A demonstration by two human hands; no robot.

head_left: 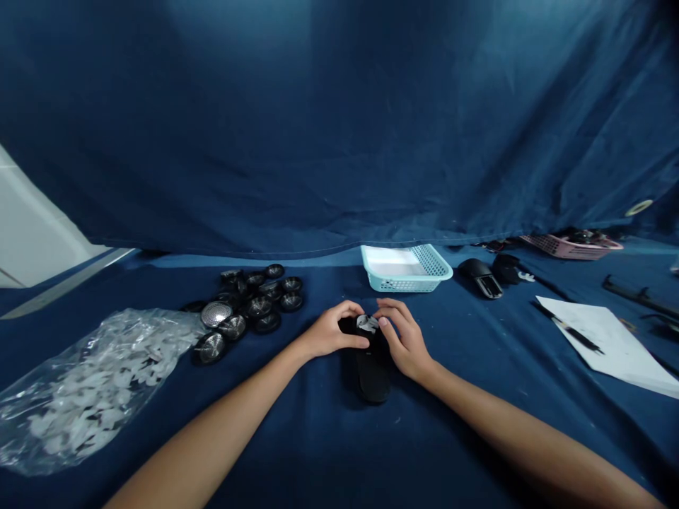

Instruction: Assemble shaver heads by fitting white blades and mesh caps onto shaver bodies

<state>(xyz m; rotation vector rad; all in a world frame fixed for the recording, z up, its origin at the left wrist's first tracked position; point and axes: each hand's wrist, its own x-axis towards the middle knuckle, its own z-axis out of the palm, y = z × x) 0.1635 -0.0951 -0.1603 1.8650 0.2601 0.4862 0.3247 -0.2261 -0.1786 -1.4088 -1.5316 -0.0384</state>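
Midway along the desk (297,445), left hand (332,334) is clasping the shaver (373,375) while right hand (407,345) is pinching its white part (367,323); the shaver is probably rigid, light and slick, best held by its sides.

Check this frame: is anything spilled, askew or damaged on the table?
Nothing stands out. The left hand and right hand hold the black casing on the cloth; round parts lie heaped, white pieces bagged.

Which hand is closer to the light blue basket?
Right. The right hand is straight before the basket, toward the person; the left hand sits farther left. Both hold the black device.
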